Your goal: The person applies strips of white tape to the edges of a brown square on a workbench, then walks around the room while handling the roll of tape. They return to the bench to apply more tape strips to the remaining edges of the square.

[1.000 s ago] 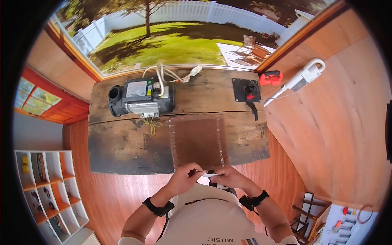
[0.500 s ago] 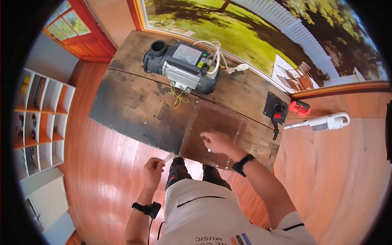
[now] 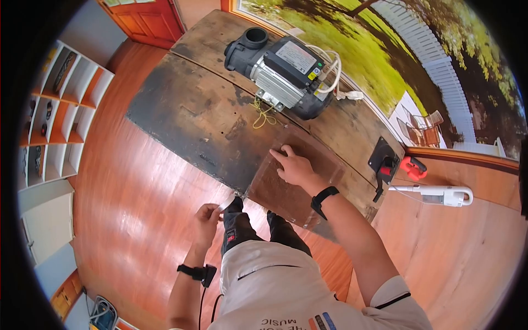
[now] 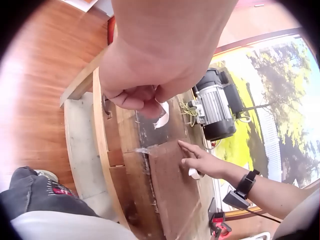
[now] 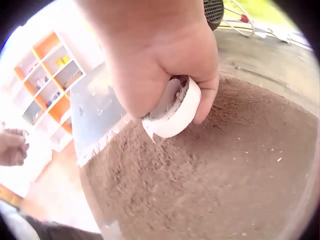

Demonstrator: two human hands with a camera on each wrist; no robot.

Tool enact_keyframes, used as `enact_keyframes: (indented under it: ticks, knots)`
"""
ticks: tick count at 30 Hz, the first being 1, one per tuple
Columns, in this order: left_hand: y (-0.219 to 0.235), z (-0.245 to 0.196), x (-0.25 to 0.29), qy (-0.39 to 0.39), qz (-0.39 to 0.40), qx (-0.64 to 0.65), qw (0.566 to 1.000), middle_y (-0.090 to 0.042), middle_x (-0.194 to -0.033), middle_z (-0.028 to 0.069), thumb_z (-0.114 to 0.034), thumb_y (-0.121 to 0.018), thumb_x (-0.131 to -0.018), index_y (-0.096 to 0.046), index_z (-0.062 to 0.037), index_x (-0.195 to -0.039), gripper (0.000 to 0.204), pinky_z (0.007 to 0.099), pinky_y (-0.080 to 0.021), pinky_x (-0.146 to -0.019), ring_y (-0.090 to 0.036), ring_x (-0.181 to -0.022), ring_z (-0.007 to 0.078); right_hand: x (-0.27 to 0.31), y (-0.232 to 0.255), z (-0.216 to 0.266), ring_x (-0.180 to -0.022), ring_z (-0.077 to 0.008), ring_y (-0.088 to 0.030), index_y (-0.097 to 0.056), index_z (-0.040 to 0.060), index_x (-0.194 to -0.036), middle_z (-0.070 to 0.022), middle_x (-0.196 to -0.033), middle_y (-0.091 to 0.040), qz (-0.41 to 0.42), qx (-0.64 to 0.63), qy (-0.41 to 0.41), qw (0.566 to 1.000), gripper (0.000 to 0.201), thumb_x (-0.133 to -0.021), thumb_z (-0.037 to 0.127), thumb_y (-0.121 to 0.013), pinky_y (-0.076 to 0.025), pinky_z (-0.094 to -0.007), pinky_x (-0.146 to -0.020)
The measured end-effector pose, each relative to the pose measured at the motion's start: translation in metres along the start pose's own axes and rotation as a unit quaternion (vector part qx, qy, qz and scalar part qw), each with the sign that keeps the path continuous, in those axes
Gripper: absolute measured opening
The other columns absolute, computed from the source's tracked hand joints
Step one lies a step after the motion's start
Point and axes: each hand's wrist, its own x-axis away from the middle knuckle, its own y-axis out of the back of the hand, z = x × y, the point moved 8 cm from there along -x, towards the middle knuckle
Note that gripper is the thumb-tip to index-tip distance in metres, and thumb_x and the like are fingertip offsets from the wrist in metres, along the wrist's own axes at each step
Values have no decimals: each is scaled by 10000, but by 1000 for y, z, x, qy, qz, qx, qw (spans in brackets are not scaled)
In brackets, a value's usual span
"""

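Note:
My left hand is off the table's front edge, pinching a short strip of white tape between thumb and fingers. The strip curls downward from the fingertips. A roll of white tape is held in my right hand, tucked against the palm, while the index finger reaches forward. That hand is low over a flat brown sheet with a rough, fibrous surface. Clear tape runs along the sheet's borders, and a loose clear piece sticks out at one corner.
Behind the sheet stands a black and silver pump motor with a white cable and yellow-green wire. A black plate with a red part lies at the table's right end, near a red tool and a white stick vacuum.
My hands have come apart: the left went left with the tape strip, the right moved forward over the brown sheet with the roll. The head view has swung and tilted.

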Motion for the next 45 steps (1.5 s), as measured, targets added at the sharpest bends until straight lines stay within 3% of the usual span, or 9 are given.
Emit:
enact_keyframes:
  ticks: [3, 6, 9, 14, 15, 18, 22, 26, 45]
  knots:
    - [-31, -27, -17, -20, 22, 29, 999, -663, -845, 53, -18, -578, -947, -615, 12, -975, 55, 226, -492, -655, -591, -699, 97, -1, 17, 13, -701, -230, -664, -438, 196, -1432, -112, -1239, -584, -134, -34, 41, 990, 531, -922, 139, -573, -535, -349, -617]
    - [-63, -43, -32, -22, 43, 55, 997, -665, -840, 47, -26, -580, -949, -621, 10, -976, 60, 225, -490, -658, -592, -701, 94, 13, -10, 42, -577, -15, -474, -438, 37, -1392, 12, -879, -658, 145, -609, -80, 775, 468, -979, 192, -593, -368, -196, -463]
    - [-87, -37, -41, -13, 64, 81, 995, -668, -843, 42, -34, -582, -952, -625, 9, -978, 67, 227, -492, -664, -598, -713, 92, 12, -23, 43, -619, -33, -520, -421, 40, -1402, 0, -894, -656, 200, -581, -88, 784, 492, -971, 193, -603, -403, -203, -506]
    - [-103, -26, -44, -18, 117, 154, 981, -673, -845, 40, -35, -574, -956, -629, 17, -987, 82, 229, -500, -687, -612, -735, 94, -6, -10, 27, -659, -46, -550, -620, 17, -1124, -11, -815, -644, 7, -560, -144, 816, 274, -973, 245, -599, -426, -212, -563]
    - [-102, -29, -44, -12, 115, 152, 982, -677, -853, 48, -26, -568, -956, -629, 24, -990, 86, 232, -503, -688, -614, -735, 99, -8, -13, 32, -647, -86, -562, -664, 18, -1015, 2, -777, -635, 70, -637, -189, 744, 263, -969, 269, -604, -455, -255, -582]
    - [-88, -32, -48, -25, 62, 106, 992, -679, -856, 53, -25, -571, -953, -632, 26, -1002, 93, 234, -507, -691, -616, -736, 104, -10, -26, 46, -678, -142, -607, -665, -5, -1040, -3, -788, -653, 299, -552, -94, 772, 296, -976, 274, -591, -491, -309, -628]
    - [-80, 15, -45, 35, 21, 51, 998, -680, -846, 67, -27, -595, -929, -634, 37, -1009, 110, 243, -517, -683, -636, -732, 121, -23, -23, 59, -711, -202, -643, -708, 38, -910, -90, -779, -687, 189, -296, -26, 936, 238, -896, 271, -663, -490, -347, -663]
    - [-82, 62, -40, 90, -37, 79, 992, -678, -821, 68, -38, -629, -897, -635, 13, -912, 54, 257, -515, -647, -631, -711, 128, -22, -27, 81, -826, -331, -662, -722, 77, -869, -144, -848, -690, 139, -87, 58, 985, 230, -846, 297, -659, -518, -422, -708]
    - [-83, 79, -42, 69, -80, 101, 989, -679, -818, 80, -31, -620, -899, -611, 21, -872, 59, 252, -504, -717, -639, -760, 135, -38, -43, 79, -844, -338, -653, -679, 62, -764, -149, -821, -675, 119, -4, 57, 991, 288, -808, 345, -705, -517, -456, -731]
